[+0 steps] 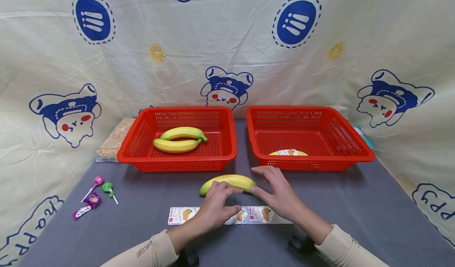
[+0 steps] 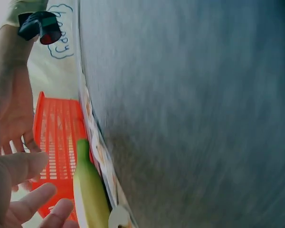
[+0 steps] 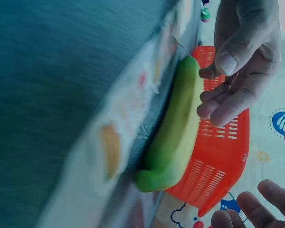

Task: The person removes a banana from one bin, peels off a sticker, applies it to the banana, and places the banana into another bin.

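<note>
A yellow-green banana (image 1: pixel 229 178) lies crosswise on the grey cloth in front of two baskets. Nearer to me is a strip of white labels (image 1: pixel 261 214) printed with bananas, partly hidden under my left hand (image 1: pixel 217 204). That hand hovers by the banana's near side, fingers loosely bent and holding nothing. My right hand (image 1: pixel 281 194) is at the banana's right end, fingers spread, nothing gripped; whether its thumb touches the tip I cannot tell. Both wrist views show the banana (image 2: pixel 91 190) (image 3: pixel 178 128) lying free between the hands.
The left red basket (image 1: pixel 177 165) holds two bananas (image 1: pixel 177 145). Inside the right red basket (image 1: pixel 316 165), a labelled yellow fruit (image 1: pixel 288 153) shows partly above the front wall. Lollipops (image 1: pixel 108 187) and wrapped candy (image 1: pixel 83 211) lie left. A grain-filled bag (image 1: pixel 115 140) sits behind.
</note>
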A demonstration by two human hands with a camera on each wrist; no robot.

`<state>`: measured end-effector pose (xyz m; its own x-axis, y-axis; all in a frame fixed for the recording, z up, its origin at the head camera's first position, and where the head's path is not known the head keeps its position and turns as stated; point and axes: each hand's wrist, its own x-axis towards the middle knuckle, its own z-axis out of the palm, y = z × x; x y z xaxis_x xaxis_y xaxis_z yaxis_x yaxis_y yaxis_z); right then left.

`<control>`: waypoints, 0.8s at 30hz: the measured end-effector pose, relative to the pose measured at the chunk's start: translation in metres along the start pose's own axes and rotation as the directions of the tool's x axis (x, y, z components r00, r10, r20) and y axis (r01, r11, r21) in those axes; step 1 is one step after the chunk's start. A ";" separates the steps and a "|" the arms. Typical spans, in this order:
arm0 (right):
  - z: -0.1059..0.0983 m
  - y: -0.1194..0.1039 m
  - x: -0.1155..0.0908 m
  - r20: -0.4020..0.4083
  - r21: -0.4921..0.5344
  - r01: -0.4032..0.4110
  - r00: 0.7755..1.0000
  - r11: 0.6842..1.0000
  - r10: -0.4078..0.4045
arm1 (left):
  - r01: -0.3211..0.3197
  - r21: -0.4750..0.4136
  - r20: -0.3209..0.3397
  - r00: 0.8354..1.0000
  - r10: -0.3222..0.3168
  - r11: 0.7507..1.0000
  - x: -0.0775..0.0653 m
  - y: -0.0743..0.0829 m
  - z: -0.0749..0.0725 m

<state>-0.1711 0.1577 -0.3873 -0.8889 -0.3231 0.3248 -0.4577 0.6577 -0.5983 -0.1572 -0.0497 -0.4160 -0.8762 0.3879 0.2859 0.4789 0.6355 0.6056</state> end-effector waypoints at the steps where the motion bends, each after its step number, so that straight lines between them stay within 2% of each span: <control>1: 0.000 0.002 -0.004 -0.004 -0.010 0.006 1.000 1.000 -0.006 | 0.011 -0.016 0.021 1.000 -0.011 1.000 -0.001 0.000 0.001; 6: 0.000 0.013 -0.023 0.000 -0.069 0.047 0.999 0.997 -0.048 | 0.028 -0.091 0.084 0.996 -0.021 0.995 -0.004 -0.001 0.007; 10: 0.002 0.023 -0.034 0.012 -0.120 0.075 0.997 0.990 -0.074 | 0.006 -0.111 0.097 0.995 0.005 0.994 -0.007 -0.003 0.013; 19: 0.004 0.037 -0.043 0.109 -0.149 0.062 0.993 0.987 -0.046 | 0.015 -0.093 0.127 0.992 -0.003 0.996 -0.010 -0.006 0.019; 24: 0.004 0.042 -0.044 0.180 -0.165 0.033 0.984 0.986 -0.003 | 0.000 -0.056 0.114 0.993 0.007 0.998 -0.010 -0.008 0.022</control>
<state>-0.1514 0.1967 -0.4299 -0.8767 -0.4422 0.1891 -0.4771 0.7499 -0.4582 -0.1510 -0.0446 -0.4402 -0.8613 0.4657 0.2034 0.4753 0.5967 0.6465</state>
